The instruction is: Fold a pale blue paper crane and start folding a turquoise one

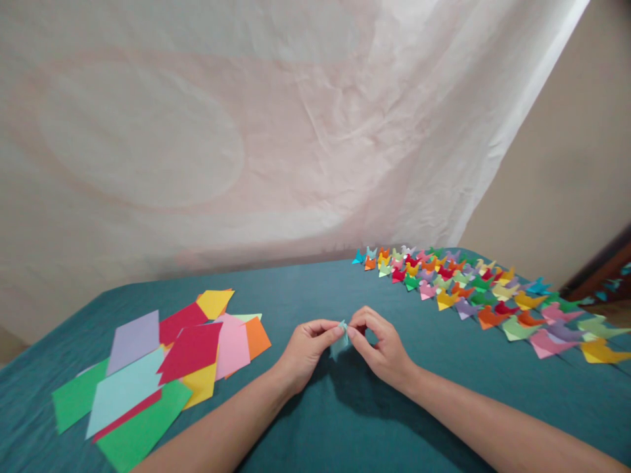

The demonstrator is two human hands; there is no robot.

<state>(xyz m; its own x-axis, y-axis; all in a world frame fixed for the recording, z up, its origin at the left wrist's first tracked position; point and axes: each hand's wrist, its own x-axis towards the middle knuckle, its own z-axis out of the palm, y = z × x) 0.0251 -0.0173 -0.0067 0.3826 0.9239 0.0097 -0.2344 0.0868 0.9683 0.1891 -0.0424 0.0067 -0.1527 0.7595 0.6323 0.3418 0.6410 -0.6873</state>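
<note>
A small folded piece of light blue paper (338,347) is held up over the middle of the table, between both hands. My left hand (310,348) pinches it from the left with thumb and forefinger. From the right, the thumb and forefinger of my right hand (377,341) close on its top edge. Fingertips cover part of the paper, so its full shape is hard to make out. Loose coloured paper sheets (133,381) lie to the left of my left hand. Rows of folded paper birds (463,309) stand to the right, beyond my right hand.
A dark teal cloth (296,427) covers the table. Behind its far edge hangs a pale, wrinkled sheet (276,144). At the right is a plain beige wall (557,164), with a dark brown object (599,269) near the table's right side.
</note>
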